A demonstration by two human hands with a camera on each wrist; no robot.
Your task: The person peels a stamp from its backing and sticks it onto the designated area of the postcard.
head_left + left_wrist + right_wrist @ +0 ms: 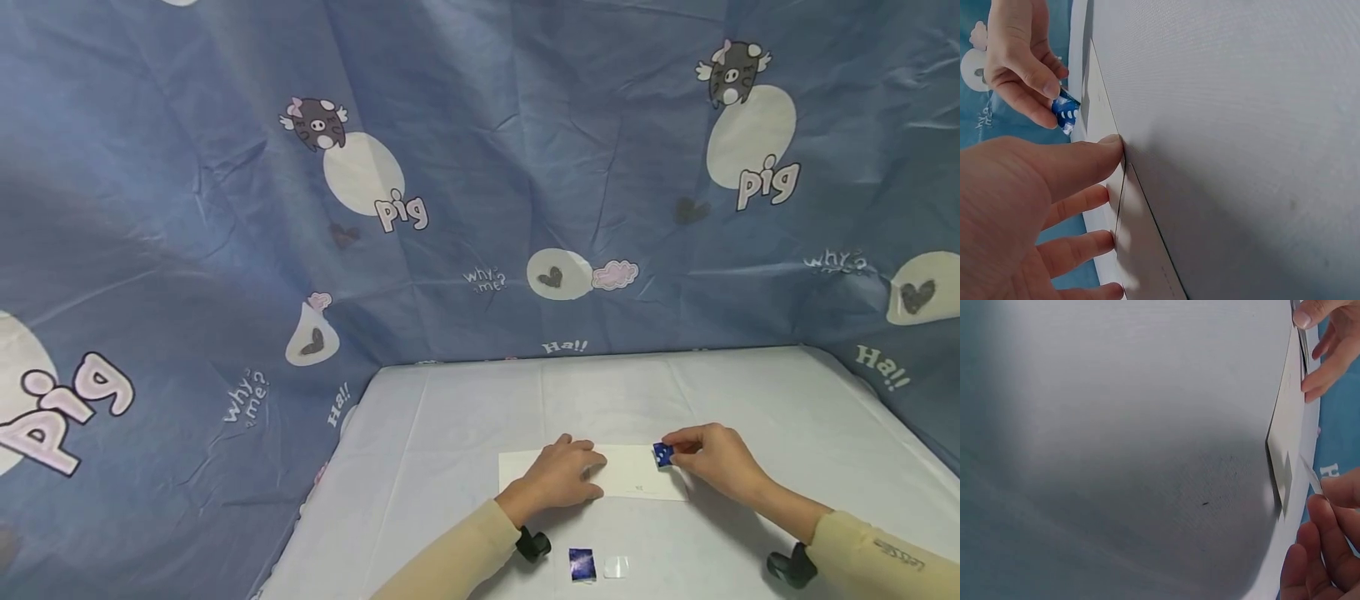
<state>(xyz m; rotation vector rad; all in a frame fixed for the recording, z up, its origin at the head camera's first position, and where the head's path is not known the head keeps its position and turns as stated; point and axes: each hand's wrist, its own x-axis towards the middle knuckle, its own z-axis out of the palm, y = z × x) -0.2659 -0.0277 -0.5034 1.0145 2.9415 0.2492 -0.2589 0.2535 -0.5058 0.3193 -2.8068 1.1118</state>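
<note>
A long cream paper card (626,475) lies on the white table, seeming to have a fold or second layer in the left wrist view. My left hand (562,473) rests on its left part, fingers spread and thumb near the front edge. Between thumb and fingers, my right hand (716,460) pinches a small blue square with pale marks (663,454), perhaps a sticker, over the card's right end. In the left wrist view the blue square (1066,112) is tilted. Only its thin pale edge (1312,475) shows in the right wrist view, apart from the card there.
Nearer the front of the table lie a small purple-blue square (582,565) and, beside it, a whitish square (617,567). A blue patterned cloth (480,183) hangs behind and at the sides of the white-covered table (435,433).
</note>
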